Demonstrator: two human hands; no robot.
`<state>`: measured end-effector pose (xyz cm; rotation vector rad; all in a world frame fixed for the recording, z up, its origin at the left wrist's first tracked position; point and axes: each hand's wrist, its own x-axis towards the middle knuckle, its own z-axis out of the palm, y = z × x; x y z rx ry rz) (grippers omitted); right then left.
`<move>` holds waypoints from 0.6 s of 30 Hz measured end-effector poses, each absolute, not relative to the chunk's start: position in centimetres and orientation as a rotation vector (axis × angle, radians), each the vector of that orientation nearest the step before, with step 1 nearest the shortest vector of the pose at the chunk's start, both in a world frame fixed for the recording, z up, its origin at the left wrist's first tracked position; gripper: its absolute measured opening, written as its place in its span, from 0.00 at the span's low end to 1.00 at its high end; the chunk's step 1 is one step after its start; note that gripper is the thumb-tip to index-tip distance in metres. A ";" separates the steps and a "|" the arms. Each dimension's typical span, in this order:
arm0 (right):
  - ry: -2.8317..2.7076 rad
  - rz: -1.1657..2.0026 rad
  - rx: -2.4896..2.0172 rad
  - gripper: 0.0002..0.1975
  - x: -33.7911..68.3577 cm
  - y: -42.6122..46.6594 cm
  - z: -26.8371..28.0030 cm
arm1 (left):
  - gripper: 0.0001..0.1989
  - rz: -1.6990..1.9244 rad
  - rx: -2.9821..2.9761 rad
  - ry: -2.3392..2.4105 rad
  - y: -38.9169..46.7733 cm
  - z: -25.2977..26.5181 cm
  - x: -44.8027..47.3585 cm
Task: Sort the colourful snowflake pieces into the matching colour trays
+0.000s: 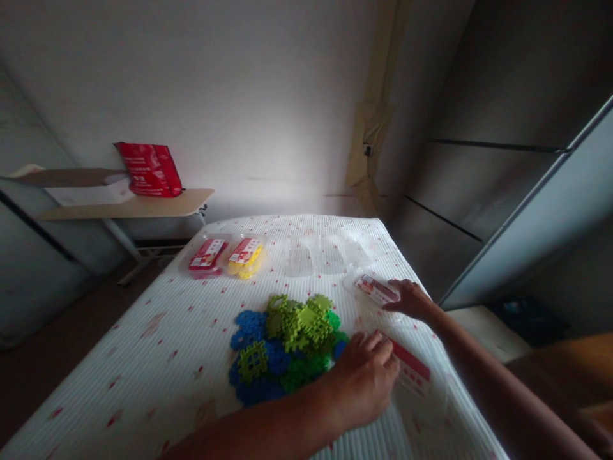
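Left hand (368,377), fingers curled, sits at the red-labelled clear plastic container (412,370), grip unclear; right hand (410,299) spreads open at the smaller-labelled container (374,289) beyond. Step looks like positioning both beside the interlocking building pieces (304,322); next move calls for light pressure.

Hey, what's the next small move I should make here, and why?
Perhaps slide the labelled clear pack by your right hand closer to the green and blue pieces: they lie loose in a pile, while the yellow pieces sit inside clear plastic.
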<state>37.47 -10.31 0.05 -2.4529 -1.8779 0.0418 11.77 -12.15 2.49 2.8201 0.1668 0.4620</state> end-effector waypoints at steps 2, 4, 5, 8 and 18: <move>-1.824 0.053 -2.480 0.34 37.6 -10.3 0.1 | 0.10 0.470 2.888 0.205 -12.2 1.6 12.4; -1.789 0.076 -2.497 0.35 37.8 -10.3 0.1 | 0.09 0.452 2.913 0.215 -12.2 0.9 12.6; -1.786 0.093 -2.504 0.36 37.8 -10.3 0.1 | 0.09 0.435 2.911 0.220 -12.2 0.7 12.5; -1.800 0.152 -2.515 0.38 38.0 -10.0 0.1 | 0.09 0.382 2.891 0.264 -12.3 0.6 12.1; -1.796 0.177 -2.464 0.37 38.5 -9.8 -0.4 | 0.08 0.396 2.907 0.244 -12.5 1.2 11.8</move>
